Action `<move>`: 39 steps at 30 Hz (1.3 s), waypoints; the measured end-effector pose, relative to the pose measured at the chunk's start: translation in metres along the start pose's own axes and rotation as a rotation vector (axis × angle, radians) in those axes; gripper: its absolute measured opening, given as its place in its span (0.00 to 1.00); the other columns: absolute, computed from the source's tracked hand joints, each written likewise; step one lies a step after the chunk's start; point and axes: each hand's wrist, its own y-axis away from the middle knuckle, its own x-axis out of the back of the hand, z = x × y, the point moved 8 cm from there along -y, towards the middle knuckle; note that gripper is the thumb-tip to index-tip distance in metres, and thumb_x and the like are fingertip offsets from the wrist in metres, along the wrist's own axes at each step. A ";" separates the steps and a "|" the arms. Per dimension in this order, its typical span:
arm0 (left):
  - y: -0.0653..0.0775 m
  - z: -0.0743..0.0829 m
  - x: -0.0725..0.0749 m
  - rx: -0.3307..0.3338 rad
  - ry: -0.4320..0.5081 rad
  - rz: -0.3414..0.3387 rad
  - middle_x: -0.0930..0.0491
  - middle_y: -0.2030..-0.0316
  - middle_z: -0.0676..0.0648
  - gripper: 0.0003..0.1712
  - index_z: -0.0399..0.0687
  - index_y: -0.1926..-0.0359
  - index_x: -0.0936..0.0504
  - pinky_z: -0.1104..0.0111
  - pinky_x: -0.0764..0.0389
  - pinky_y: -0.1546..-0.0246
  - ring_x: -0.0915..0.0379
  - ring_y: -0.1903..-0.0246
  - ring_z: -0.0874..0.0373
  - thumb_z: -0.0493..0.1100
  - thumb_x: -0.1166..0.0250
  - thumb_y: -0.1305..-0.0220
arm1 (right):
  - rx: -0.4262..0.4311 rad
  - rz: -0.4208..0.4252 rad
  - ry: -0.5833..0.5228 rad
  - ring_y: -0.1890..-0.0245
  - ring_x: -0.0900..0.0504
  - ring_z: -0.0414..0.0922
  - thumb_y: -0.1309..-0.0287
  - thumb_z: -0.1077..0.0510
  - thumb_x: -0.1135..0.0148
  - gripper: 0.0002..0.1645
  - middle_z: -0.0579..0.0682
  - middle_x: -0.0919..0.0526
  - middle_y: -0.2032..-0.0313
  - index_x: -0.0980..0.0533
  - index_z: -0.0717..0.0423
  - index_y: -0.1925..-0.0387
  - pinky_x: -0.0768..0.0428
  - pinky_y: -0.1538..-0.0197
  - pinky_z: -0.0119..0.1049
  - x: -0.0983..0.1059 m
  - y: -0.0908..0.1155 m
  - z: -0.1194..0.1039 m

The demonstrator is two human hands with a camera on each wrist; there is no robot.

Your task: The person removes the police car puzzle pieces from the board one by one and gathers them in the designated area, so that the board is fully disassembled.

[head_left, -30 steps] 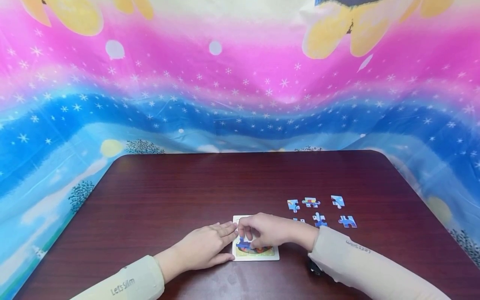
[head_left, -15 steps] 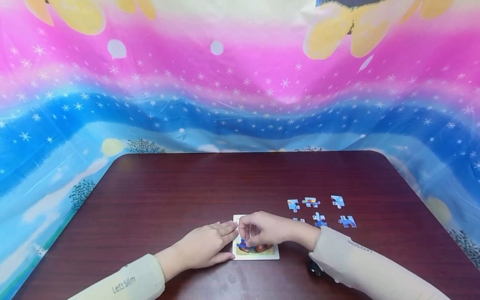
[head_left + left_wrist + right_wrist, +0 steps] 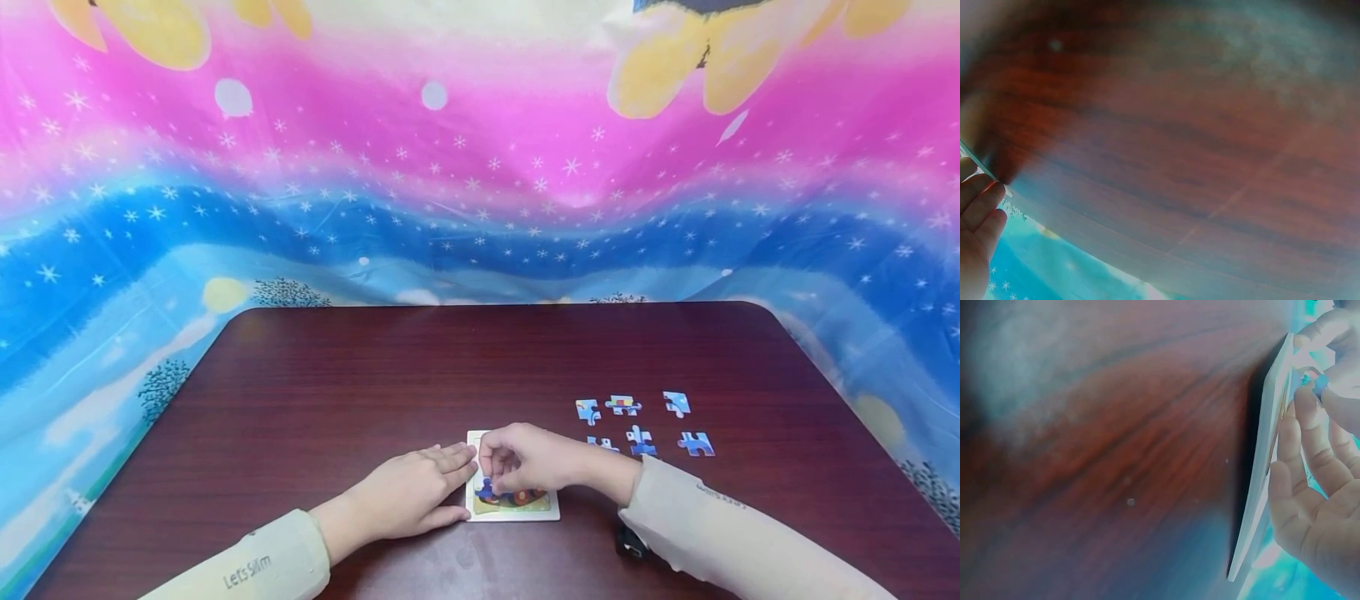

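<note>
A small jigsaw puzzle tray [image 3: 517,517] with a pale frame lies near the front of the table, its lower part showing a coloured picture. My left hand [image 3: 408,492] lies flat with fingers extended, its fingertips and thumb touching the tray's left edge. Over the tray, my right hand [image 3: 532,458] pinches a blue puzzle piece [image 3: 484,489] between thumb and forefinger, at the left side of the picture. In the right wrist view a bit of the blue piece [image 3: 1320,384] shows at the fingertips. The right hand hides the tray's upper part; whether the piece sits flush I cannot tell.
Several loose puzzle pieces lie right of the tray, among them one with red and yellow [image 3: 623,405] and a blue one [image 3: 697,443]. My right forearm partly covers the nearest. A patterned curtain [image 3: 480,167] hangs behind the dark wooden table [image 3: 375,358].
The right hand has shifted the blue piece slightly, turning it a little at the tray's left side. The left hand and the loose pieces have stayed in place.
</note>
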 end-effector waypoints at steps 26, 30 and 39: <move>-0.001 0.000 -0.003 0.006 0.000 -0.013 0.26 0.34 0.44 0.32 0.43 0.35 0.24 0.61 0.23 0.36 0.29 0.34 0.54 0.61 0.46 0.28 | -0.027 0.115 -0.086 0.68 0.20 0.35 0.40 0.65 0.35 0.06 0.50 0.14 0.70 0.21 0.56 0.61 0.17 0.60 0.29 0.040 0.050 0.018; -0.001 0.001 -0.003 0.003 -0.006 -0.012 0.26 0.34 0.44 0.32 0.43 0.35 0.24 0.61 0.23 0.36 0.29 0.33 0.54 0.61 0.47 0.27 | -0.037 0.149 -0.082 0.69 0.20 0.34 0.39 0.65 0.36 0.05 0.49 0.15 0.71 0.21 0.56 0.61 0.17 0.60 0.30 0.050 0.070 0.026; 0.000 0.000 -0.002 0.010 -0.018 -0.019 0.27 0.33 0.44 0.32 0.43 0.35 0.24 0.61 0.24 0.36 0.30 0.33 0.55 0.61 0.47 0.27 | -0.055 0.197 -0.049 0.68 0.20 0.36 0.38 0.62 0.35 0.06 0.48 0.15 0.70 0.22 0.56 0.59 0.18 0.61 0.31 0.068 0.109 0.037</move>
